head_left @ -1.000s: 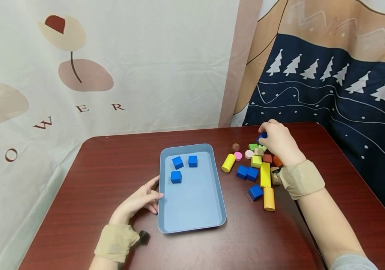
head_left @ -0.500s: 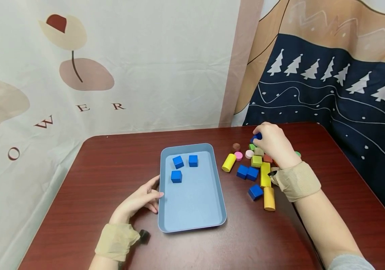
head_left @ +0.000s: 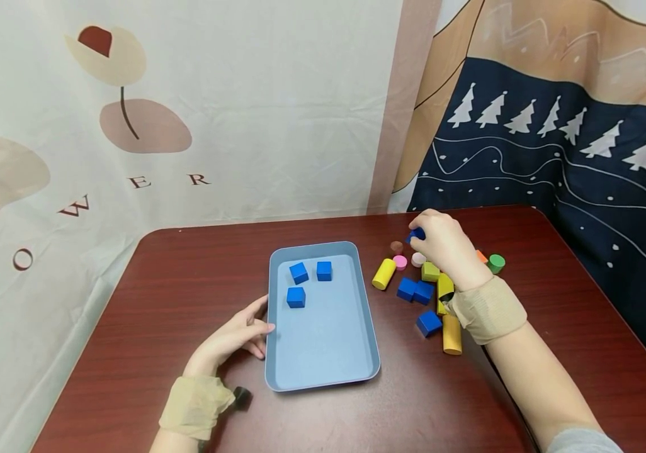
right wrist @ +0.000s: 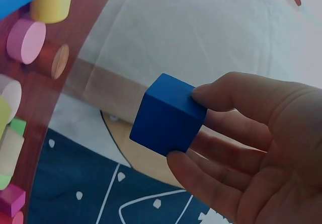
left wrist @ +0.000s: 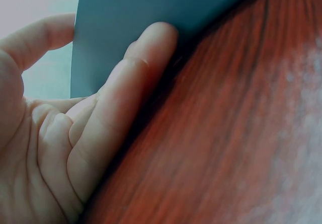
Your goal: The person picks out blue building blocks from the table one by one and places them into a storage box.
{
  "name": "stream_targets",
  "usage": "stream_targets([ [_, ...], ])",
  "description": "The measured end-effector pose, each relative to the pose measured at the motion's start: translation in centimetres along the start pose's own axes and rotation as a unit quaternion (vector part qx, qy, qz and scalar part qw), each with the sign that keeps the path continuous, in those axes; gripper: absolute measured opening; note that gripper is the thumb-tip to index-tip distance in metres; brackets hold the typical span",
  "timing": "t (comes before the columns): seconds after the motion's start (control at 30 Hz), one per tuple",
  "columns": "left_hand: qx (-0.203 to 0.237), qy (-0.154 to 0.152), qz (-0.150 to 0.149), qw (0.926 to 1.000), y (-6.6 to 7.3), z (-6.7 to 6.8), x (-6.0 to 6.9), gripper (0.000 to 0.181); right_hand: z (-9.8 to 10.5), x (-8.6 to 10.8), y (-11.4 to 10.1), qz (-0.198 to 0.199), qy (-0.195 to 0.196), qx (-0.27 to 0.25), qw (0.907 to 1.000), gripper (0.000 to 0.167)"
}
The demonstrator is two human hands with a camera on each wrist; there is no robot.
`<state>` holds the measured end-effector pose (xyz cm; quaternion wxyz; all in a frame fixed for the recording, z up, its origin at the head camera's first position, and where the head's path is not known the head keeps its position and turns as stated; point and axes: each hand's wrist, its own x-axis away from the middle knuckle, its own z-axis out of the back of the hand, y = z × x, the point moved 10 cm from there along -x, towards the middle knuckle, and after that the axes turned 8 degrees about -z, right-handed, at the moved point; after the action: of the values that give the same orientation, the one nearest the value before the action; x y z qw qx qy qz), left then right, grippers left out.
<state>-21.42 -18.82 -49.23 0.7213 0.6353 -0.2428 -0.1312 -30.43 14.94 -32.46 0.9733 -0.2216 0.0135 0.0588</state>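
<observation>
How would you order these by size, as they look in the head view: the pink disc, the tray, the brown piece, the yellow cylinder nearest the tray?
1. Tray, by far
2. Yellow cylinder
3. Pink disc and brown piece: too alike to rank

Seven blue blocks (head_left: 296, 297), one tray (head_left: 323, 346)

Blue blocks, seven (three in the tray, three on the table (head_left: 130, 327), one in the right hand (head_left: 444, 242)). Two yellow cylinders (head_left: 384, 274), one long yellow block (head_left: 444, 285), one lime block (head_left: 430, 272). One pink disc (head_left: 400, 262), one white disc (head_left: 418, 259), one brown cylinder (head_left: 396, 248), one green cylinder (head_left: 495, 263). At least one orange piece (head_left: 481, 256), partly hidden. Not fully countable: small pieces (right wrist: 11, 151) near the right hand.
</observation>
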Motion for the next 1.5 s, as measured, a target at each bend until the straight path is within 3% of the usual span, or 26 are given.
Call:
stream_targets([
  [0.53,-0.001,-0.005,-0.005,1.0000,0.2,-0.1,-0.1,0.078,-1.2,0.4,-3.6,0.067,-0.004,-0.014,0.9977,0.025],
  [1.07,-0.001,0.000,0.003,1.0000,-0.2,0.1,-0.2,0.077,-2.8,1.6,-8.5,0.157,0.006,-0.026,0.9872,0.020],
  [1.5,-0.002,0.000,0.001,1.0000,0.1,0.0,-0.1,0.080,-4.7,2.0,-10.4,0.182,-0.013,-0.013,0.9831,0.021],
])
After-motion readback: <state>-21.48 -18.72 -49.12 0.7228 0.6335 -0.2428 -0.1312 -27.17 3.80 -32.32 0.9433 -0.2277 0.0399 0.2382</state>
